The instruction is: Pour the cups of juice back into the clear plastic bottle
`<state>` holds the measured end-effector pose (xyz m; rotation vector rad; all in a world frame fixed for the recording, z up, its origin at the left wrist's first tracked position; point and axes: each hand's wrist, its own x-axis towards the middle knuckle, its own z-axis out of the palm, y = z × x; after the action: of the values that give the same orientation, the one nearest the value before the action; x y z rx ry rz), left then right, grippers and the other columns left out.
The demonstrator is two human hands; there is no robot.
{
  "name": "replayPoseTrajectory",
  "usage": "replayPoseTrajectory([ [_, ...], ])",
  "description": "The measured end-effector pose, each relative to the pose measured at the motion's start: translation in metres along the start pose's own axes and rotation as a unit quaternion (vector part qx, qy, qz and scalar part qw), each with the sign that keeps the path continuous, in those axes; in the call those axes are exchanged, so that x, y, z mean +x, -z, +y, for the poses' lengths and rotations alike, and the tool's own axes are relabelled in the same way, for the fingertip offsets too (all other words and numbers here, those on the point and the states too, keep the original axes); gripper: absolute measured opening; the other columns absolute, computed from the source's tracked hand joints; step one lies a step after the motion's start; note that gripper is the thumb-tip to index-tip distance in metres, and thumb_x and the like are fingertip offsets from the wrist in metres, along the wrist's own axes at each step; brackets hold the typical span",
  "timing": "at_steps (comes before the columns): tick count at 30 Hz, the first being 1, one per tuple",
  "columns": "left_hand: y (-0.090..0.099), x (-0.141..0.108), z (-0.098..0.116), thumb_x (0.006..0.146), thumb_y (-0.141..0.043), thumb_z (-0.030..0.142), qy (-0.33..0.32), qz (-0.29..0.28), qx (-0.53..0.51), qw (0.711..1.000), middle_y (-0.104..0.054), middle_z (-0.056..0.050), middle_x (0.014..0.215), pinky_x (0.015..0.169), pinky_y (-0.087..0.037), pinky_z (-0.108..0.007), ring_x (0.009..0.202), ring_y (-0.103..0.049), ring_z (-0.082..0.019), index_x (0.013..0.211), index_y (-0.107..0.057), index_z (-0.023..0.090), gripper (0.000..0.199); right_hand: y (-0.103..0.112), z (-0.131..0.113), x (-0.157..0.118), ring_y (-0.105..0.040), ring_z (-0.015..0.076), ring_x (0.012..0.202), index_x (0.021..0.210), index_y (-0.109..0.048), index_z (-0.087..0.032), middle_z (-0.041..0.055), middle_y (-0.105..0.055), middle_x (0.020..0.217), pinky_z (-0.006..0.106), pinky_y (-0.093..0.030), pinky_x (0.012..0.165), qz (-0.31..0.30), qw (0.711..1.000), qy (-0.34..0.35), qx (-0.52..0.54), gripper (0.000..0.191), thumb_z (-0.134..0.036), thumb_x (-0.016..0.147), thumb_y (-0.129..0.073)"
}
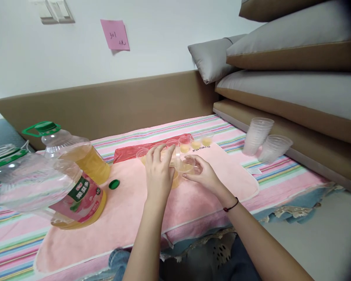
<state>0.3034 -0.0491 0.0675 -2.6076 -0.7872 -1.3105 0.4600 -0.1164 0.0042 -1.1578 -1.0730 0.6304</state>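
Note:
Tilted on its side, a clear plastic cup (170, 158) is held by my left hand (159, 168), its fingers over the top. My right hand (203, 173) holds another clear cup (186, 168), tilted, with its rim meeting the first cup's. Yellowish liquid shows in the right cup. Below them, a cup of yellow liquid (175, 181) stands on the pink towel (128, 210), partly hidden by my left hand. Behind my hands is a row of clear cups (185, 146) with yellow liquid, some over a red plastic sheet (124, 153).
Two large juice bottles (84, 199) stand at the left, near a green cap (114, 184). Stacked empty cups (257, 136) are at the right, beside piled cushions (280, 93). A brown headboard (119, 107) runs behind the striped cloth (11, 249).

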Motion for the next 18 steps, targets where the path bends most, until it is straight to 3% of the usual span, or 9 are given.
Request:
replayPoseTrajectory([
  [6,-0.0007,0.0019,0.0005,0.082,-0.045,-0.004,-0.051,0.007,0.01,0.999,-0.053,-0.013,0.137,0.108,-0.043,-0.055,0.134,-0.042,-0.032,0.127,-0.061,0.026,0.056,-0.001,0.0001,-0.0022,-0.064,0.0245,0.115,0.11,-0.062,-0.026,0.005,-0.069,0.12,0.04,-0.053,0.097,-0.014,1.0,0.012,-0.005,0.052,-0.025,0.063,-0.084],
  [12,-0.0025,0.0034,0.0007,0.09,-0.043,0.0,-0.122,0.046,0.009,0.991,-0.051,-0.012,0.142,0.108,-0.045,-0.051,0.141,-0.038,-0.03,0.122,-0.062,0.026,0.045,-0.0019,0.0024,-0.0029,-0.065,0.0248,0.111,0.108,-0.062,-0.025,0.0045,-0.068,0.115,0.041,-0.054,0.096,-0.036,0.999,0.007,0.003,0.05,-0.026,0.063,-0.085],
  [18,-0.0031,0.0032,0.0002,0.092,-0.048,0.004,-0.158,0.047,-0.002,0.986,-0.051,-0.009,0.146,0.109,-0.045,-0.047,0.141,-0.041,-0.027,0.119,-0.062,0.028,0.039,-0.0026,0.0016,-0.003,-0.066,0.0255,0.114,0.115,-0.062,-0.028,0.0047,-0.068,0.121,0.043,-0.053,0.098,-0.045,0.998,0.002,0.034,0.056,-0.03,0.064,-0.086],
])
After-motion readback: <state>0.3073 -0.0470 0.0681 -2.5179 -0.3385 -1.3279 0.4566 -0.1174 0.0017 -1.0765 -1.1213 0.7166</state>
